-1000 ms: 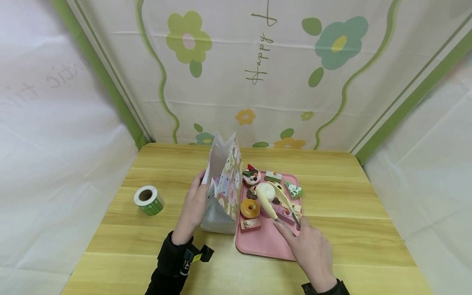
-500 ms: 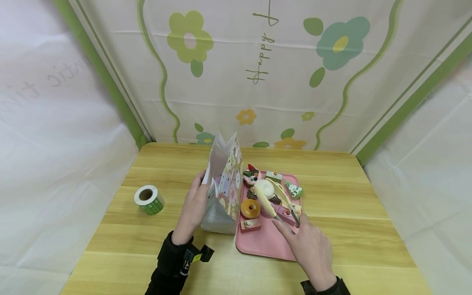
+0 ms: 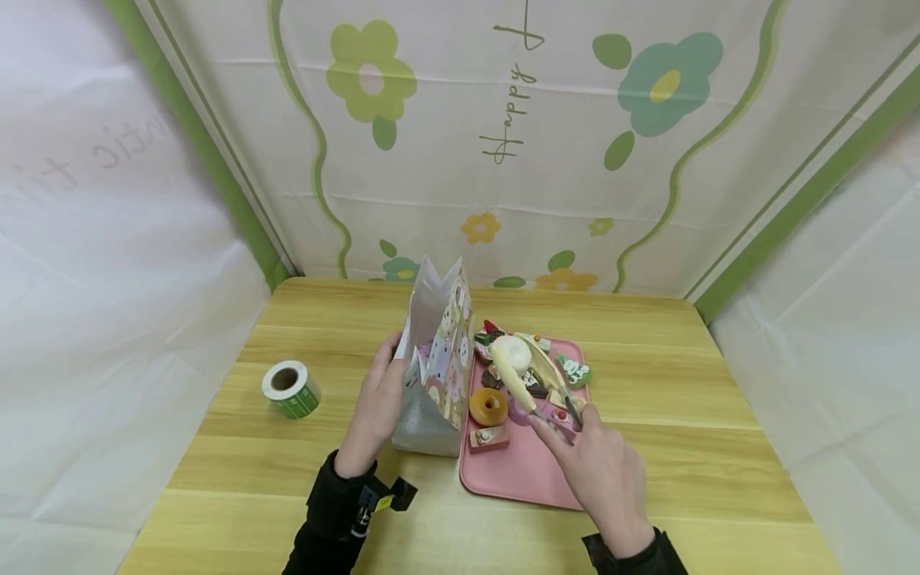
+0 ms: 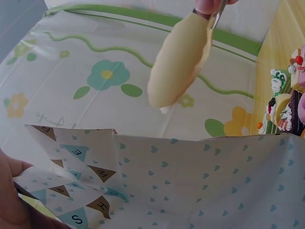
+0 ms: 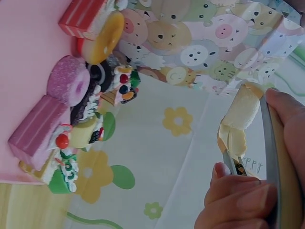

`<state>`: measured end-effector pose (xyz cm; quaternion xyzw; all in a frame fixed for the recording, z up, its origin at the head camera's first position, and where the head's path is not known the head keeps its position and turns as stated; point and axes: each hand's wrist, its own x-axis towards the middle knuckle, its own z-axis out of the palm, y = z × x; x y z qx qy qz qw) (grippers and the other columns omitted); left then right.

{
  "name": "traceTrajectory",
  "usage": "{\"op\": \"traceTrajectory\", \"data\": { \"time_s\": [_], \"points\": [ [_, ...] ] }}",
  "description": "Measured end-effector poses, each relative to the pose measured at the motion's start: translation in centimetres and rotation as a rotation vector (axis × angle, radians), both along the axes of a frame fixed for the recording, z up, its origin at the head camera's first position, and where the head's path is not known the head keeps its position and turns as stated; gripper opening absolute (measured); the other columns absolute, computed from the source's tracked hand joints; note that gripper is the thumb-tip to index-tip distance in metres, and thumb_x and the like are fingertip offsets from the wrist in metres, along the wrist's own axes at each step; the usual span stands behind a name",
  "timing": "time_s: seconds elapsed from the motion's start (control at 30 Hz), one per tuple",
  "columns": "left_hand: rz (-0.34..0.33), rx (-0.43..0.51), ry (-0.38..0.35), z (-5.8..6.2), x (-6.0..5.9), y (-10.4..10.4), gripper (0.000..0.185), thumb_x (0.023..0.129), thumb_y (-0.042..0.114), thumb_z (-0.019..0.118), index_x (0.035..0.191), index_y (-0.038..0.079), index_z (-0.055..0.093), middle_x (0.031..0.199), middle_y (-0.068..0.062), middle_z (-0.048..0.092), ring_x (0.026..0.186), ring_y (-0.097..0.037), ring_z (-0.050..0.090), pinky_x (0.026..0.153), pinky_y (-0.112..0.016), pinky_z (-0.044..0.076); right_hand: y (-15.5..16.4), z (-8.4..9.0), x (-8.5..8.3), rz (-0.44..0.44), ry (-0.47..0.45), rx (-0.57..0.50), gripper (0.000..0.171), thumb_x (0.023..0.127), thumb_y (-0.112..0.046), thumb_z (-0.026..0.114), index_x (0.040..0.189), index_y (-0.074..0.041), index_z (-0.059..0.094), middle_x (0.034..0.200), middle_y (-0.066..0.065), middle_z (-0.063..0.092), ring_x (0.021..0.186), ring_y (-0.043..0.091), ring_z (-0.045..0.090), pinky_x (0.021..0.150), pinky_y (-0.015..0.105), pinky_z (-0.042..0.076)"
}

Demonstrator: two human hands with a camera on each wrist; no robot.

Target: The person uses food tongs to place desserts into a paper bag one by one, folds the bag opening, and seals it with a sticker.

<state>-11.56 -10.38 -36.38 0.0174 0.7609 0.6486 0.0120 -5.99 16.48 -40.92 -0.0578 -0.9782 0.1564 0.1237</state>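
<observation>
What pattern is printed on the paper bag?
Cartoon pig and bear faces in pastel colours on the paper bag, clearest in the right wrist view.

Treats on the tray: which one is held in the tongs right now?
The white round one, clamped between the tongs in the right hand. It is lifted above the tray; the others lie on it.
</observation>
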Motion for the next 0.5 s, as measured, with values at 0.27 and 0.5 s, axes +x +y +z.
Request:
{"op": "traceTrajectory", "data": {
  "time_s": [0.27, 0.5],
  "points": [
    [-0.008, 0.021, 0.013, -0.1, 0.0, 0.0, 0.044, 0.096, 0.030, 0.033, 0.138, 0.017, 0.028, 0.132, -0.002, 0.036, 0.117, -0.017, 0.037, 0.095, -0.044, 0.028, -0.5, 1.3, -0.5, 0.012, 0.000, -0.035, 0.075, 0.070, -0.075, 0.043, 0.095, -0.005, 0.054, 0.048, 0.002, 0.035, 0.038, 0.015, 0.035, 0.033, 0.029, 0.023],
    [-0.009, 0.025, 0.012, -0.1, 0.0, -0.1, 0.044, 0.096, 0.030, 0.033, 0.138, 0.018, 0.028, 0.132, -0.001, 0.036, 0.117, -0.017, 0.037, 0.095, -0.044, 0.029, -1.1, 2.2, -0.8, 0.033, 0.001, -0.050, 0.074, 0.071, -0.075, 0.042, 0.093, -0.005, 0.054, 0.049, 0.002, 0.037, 0.038, 0.015, 0.035, 0.034, 0.029, 0.024]
  ]
}}
